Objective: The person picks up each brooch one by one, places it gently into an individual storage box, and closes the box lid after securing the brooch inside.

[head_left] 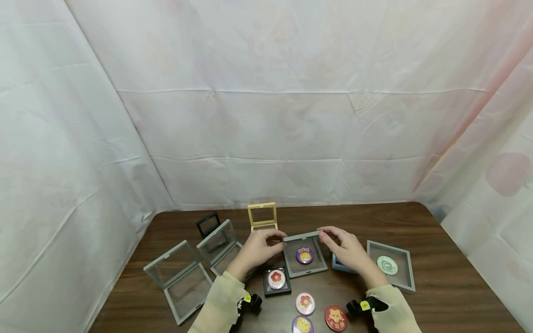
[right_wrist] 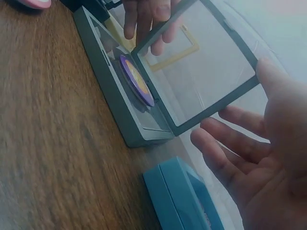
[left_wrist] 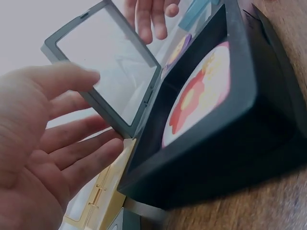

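A grey clear-windowed display case (head_left: 293, 268) stands between the hands, its lid (right_wrist: 218, 108) raised. Inside lies a round purple badge with a yellow figure (head_left: 305, 255). My left hand (head_left: 259, 249) pinches one side of the lid, thumb on the frame and fingers behind it in the left wrist view. The opposite side is pinched by my right hand (head_left: 343, 247), as the right wrist view shows. Just below the left hand is a black case (head_left: 277, 292) holding a red-flower badge (head_left: 276, 279). A blue case (right_wrist: 168, 191) sits beneath the right hand, partly hidden in the head view.
Two open grey cases (head_left: 174, 296) (head_left: 226, 252), a small black case (head_left: 208, 224) and a yellow case (head_left: 262, 223) stand left and behind. At right, another grey case (head_left: 405, 277) holds a green badge (head_left: 387, 265). Loose flower (head_left: 305, 304), purple (head_left: 302, 325) and red (head_left: 335, 318) badges lie in front.
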